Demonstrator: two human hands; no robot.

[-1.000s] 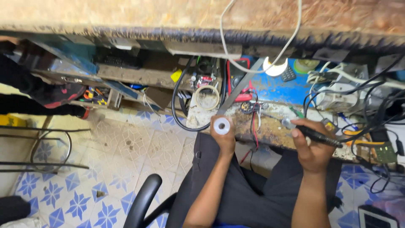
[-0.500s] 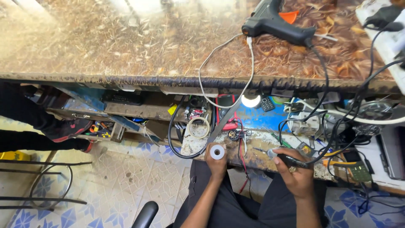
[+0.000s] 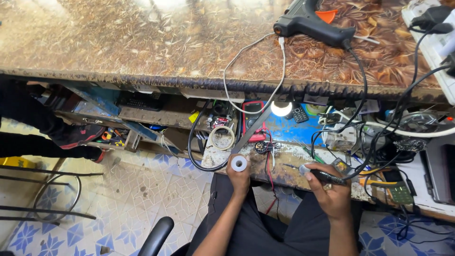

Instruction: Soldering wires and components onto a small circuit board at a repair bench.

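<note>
Centrally, low in frame, my left hand (image 3: 239, 179) grips a white solder spool (image 3: 239, 163); my right hand (image 3: 332, 194) clasps a soldering iron (image 3: 322, 175). Soldering the small circuit board (image 3: 264, 147) seems underway; next calls for bringing tip and wire together.

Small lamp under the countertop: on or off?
On. The lamp glows bright white, brighter than the shelf around it.

We hold the small white solder spool (image 3: 239, 163) left of the black-handled soldering iron (image 3: 322, 175); behind both, the black glue gun (image 3: 313, 23) lies on the brown patterned worktop (image 3: 142, 42).
</note>
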